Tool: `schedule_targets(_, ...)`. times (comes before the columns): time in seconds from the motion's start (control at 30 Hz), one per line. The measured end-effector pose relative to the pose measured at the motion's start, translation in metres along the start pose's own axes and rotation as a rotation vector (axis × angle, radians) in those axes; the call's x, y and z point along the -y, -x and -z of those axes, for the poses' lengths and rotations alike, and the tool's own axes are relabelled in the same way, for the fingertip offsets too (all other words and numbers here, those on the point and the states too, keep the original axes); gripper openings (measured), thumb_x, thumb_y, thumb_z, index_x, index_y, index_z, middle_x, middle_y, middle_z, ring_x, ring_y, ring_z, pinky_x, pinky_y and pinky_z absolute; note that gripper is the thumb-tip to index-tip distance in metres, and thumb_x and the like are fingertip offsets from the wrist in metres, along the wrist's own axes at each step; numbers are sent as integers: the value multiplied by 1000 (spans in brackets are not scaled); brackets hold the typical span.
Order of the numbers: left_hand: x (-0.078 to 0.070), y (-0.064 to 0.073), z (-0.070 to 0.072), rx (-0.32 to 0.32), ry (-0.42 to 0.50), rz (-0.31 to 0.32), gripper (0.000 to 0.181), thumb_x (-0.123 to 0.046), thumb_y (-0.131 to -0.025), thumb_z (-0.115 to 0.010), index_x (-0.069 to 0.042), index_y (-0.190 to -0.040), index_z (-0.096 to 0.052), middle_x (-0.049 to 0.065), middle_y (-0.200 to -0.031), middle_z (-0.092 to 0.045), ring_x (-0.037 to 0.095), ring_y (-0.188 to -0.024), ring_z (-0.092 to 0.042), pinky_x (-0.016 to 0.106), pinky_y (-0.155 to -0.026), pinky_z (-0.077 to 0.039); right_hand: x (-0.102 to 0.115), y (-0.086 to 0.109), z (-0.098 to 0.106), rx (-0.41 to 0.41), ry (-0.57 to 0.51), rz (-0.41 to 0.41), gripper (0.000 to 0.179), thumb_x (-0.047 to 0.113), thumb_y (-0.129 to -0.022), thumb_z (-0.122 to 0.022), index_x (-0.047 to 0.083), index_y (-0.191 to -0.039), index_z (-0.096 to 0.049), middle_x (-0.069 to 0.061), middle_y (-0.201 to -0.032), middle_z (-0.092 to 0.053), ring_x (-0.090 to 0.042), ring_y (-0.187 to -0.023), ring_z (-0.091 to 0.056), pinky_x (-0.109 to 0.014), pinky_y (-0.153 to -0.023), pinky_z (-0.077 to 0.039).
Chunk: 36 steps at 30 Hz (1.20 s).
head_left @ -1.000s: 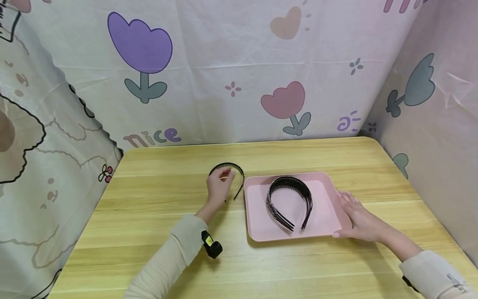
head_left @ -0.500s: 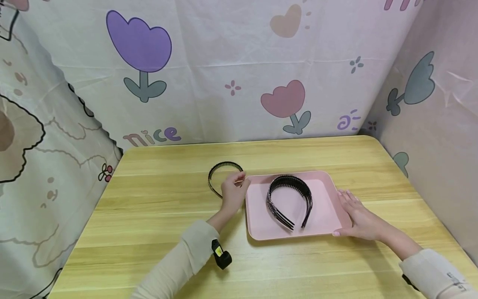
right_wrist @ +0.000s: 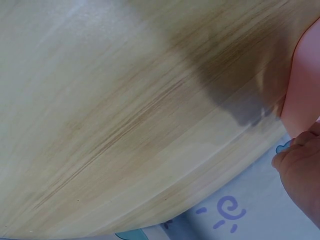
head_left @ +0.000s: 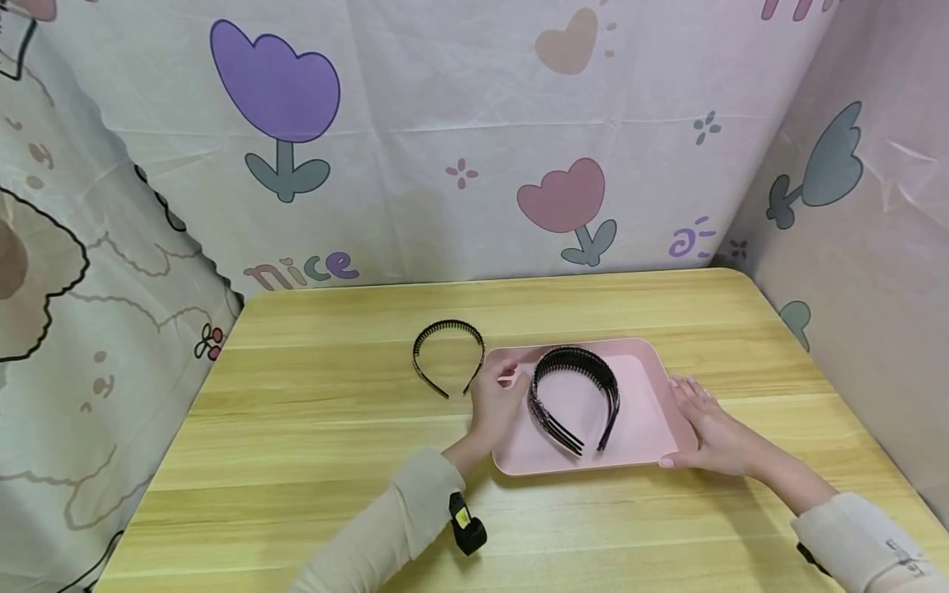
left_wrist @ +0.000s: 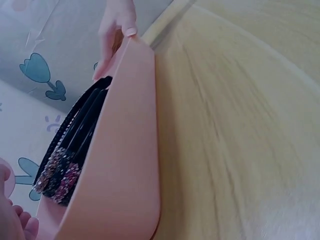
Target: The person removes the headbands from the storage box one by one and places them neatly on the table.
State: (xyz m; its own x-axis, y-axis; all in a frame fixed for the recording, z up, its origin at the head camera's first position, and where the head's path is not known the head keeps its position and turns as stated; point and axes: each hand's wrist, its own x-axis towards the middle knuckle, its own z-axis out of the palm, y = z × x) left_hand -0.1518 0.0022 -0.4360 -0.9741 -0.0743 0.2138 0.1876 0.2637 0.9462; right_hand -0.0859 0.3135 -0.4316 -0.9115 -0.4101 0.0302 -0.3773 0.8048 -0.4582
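Observation:
A black toothed headband [head_left: 448, 324] lies on the table left of a pink tray [head_left: 645, 412]. Inside the tray rests a stack of black headbands [head_left: 575, 360]; the left wrist view shows glittery stones on the stacked headbands [left_wrist: 62, 175]. My left hand [head_left: 495, 403] is over the tray's left end, fingers loosely bent, close to the stack with nothing visible in its grasp. Against the tray's right end lies my right hand [head_left: 715, 436], fingers fairly straight along the wall and thumb at the near corner. The right wrist view catches only part of that right hand [right_wrist: 302, 172].
Wood-grain table [head_left: 311, 461] surface surrounds the tray. Patterned cloth [head_left: 430, 123] hangs behind the table and along both sides. A small black device [head_left: 467, 527] is strapped at the left wrist.
My left hand has moved right, away from the lone headband, which stays on the table, to the left part of the tray. The right hand and tray have stayed in place.

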Motion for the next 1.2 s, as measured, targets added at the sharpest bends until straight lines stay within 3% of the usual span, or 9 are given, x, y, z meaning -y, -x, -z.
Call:
schedule_targets(0.13,-2,6,-7,11,-23,6,26,-6,-77,-71,8,-99,-66,19,-91,-66,27,-81,-63,25,-71,-54,1,0,1,19,-22,-24,112,44,-69,-76,-14,-142,-15,-41,-143,-17,-49,-138,-4,-48,-116,4)
schedule_targets(0.23,-1,9,-13,0,-57,-17,27,-6,-76,-73,8,-98,-66,17,-88,-65,25,-79,-62,25,-70,-54,1,0,1,26,-29,-36,112,45,-69,-76,-14,-142,-14,-41,-144,-16,-48,-139,-2,-50,-115,4)
schedule_targets(0.43,2,10,-18,-10,-251,-73,28,-14,-75,-75,3,-97,-68,10,-84,-64,17,-72,-58,20,-66,-50,1,0,0,19,-24,-31,112,45,-69,-76,-14,-142,-14,-41,-144,-16,-48,-139,-3,-41,-116,8)
schedule_targets(0.53,3,10,-18,17,-308,-75,30,-17,-76,-74,2,-98,-68,8,-80,-62,14,-71,-54,18,-65,-47,0,0,0,22,-23,-35,112,45,-69,-76,-13,-142,-14,-40,-144,-16,-47,-139,-3,-46,-116,5)
schedule_targets(0.67,3,10,-18,21,-326,-80,29,-17,-77,-73,3,-97,-68,7,-76,-60,12,-69,-51,18,-64,-46,-1,0,0,23,-24,-39,113,45,-68,-76,-14,-142,-14,-40,-144,-16,-47,-139,-3,-53,-114,1)
schedule_targets(1.03,2,8,-20,5,-369,-122,13,-12,-75,-72,-5,-68,-64,1,-61,-53,6,-59,-42,16,-56,-38,0,1,-1,5,-31,-19,111,44,-68,-77,-14,-141,-16,-41,-143,-18,-48,-139,-4,-38,-116,9)
schedule_targets(1.2,1,6,-20,18,-358,-127,6,-6,-75,-68,-1,-79,-70,1,-58,-55,6,-56,-43,15,-55,-39,0,0,-1,-3,-30,-10,111,43,-68,-77,-15,-141,-17,-41,-142,-19,-48,-139,-4,-43,-116,7)
